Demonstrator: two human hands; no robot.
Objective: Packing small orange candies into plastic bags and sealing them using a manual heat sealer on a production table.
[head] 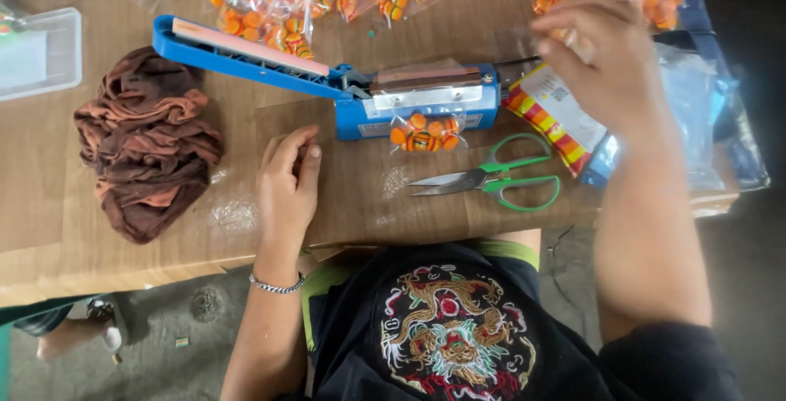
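Nearest to you, your left hand [288, 182] is resting palm-down on the wooden surface [49, 229], fingers loosely curled, its grip holding nothing. Just beyond its fingertips the blue heat sealer [344, 90] is lying with its arm raised, and a small clear bag of orange beads [424, 132] is sitting against the sealer's front edge, apparently already filled and waiting at the bar. Green-handled scissors [499, 178] are lying just right of that bag, untouched. A crumpled brown cloth [147, 143] is lying well to the left.

Farther off, your right hand [602, 57] is reaching over a striped packet [550, 114] toward clear plastic; its fingers are bent, but I cannot tell whether they are pinching anything.

Along the far edge, several filled bead bags [270, 0] are lying in a heap, so much of the bagging looks done.
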